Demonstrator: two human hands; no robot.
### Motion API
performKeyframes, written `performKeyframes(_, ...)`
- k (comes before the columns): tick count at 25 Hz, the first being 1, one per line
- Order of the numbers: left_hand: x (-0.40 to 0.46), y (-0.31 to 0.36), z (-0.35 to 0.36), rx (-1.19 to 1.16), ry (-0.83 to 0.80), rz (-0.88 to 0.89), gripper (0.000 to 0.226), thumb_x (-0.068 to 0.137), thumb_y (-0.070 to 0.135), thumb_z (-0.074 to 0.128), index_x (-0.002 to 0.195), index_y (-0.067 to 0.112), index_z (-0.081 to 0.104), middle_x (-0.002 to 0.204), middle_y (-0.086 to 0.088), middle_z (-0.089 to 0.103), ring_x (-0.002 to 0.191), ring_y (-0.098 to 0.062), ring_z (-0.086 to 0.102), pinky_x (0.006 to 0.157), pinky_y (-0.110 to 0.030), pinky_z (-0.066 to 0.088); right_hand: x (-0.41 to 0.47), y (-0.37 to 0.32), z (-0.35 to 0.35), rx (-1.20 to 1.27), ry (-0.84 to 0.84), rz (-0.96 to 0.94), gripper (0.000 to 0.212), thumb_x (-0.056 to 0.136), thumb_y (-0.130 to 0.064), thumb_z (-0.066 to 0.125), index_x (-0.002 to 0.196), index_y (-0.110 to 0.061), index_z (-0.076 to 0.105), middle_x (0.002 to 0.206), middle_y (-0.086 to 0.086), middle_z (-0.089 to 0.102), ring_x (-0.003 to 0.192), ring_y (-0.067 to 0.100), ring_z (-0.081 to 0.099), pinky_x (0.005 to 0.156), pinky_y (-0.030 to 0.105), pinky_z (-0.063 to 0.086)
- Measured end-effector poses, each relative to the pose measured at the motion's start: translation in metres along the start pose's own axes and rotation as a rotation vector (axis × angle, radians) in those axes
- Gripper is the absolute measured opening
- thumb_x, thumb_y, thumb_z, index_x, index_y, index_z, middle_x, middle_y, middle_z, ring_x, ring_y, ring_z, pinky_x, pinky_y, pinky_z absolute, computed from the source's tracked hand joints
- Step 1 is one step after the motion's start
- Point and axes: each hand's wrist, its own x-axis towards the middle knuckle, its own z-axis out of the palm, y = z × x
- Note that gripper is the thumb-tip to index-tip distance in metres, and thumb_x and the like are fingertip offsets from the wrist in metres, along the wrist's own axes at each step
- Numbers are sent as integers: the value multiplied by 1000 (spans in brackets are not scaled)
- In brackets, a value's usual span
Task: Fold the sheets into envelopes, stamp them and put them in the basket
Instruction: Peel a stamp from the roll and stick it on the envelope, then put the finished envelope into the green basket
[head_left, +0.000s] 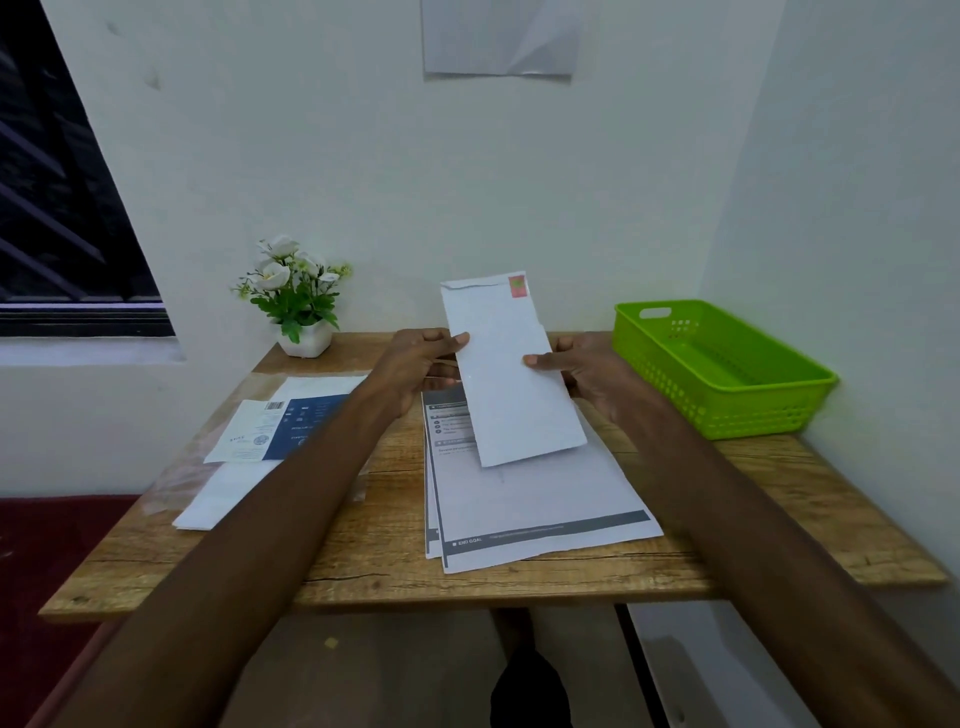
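White walls, dark window (62, 197) at left. Wooden table (363, 561) bearing printed sheets (540, 514) reading "END GOAL", green basket (722, 364) at far right, blue-and-white leaflet (280, 428), potted flowers (296, 296). Raised above the sheets, an envelope (511, 374) with red stamp (518, 287), pinched by left hand (421, 364) and right hand (587, 371) at either long edge.

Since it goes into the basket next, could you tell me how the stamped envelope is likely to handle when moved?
The envelope looks light: the left hand and right hand hold it by its edges only. It stays flat in the air, so it is probably fairly stiff for paper, though it may bend if squeezed. Its smooth surface could slip from a loose pinch.
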Motion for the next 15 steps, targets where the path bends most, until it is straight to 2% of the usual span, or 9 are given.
performKeyframes(2,-4,3,7,-18,6,8,27,86,28,82,101,6,76,88,-10,78,57,-12,66,52,-21,55,-17,0,0,-6,5,-2,32,84,-9,79,114,1,72,108,14,77,95,27,75,82,37,60)
performKeyframes(5,-10,10,25,-34,-13,16,26,86,24,82,102,5,77,91,-10,79,58,-12,68,53,-21,55,-40,-9,-10,-50,75,-68,29,81,-4,79,110,-1,74,102,11,79,90,25,76,71,31,60)
performKeyframes(9,-14,35,64,-97,-39,31,33,85,21,82,111,2,75,102,-12,79,76,-20,75,63,-27,61,-68,-33,-34,-139,201,-128,22,81,-3,79,102,1,75,96,12,79,84,25,77,74,35,61)
performKeyframes(15,-5,76,133,-121,-78,3,31,79,18,87,103,2,75,89,-9,80,67,-15,75,53,-22,55,-98,-70,-91,-140,403,-168,19,76,-1,83,92,3,74,86,13,79,67,23,76,53,27,57)
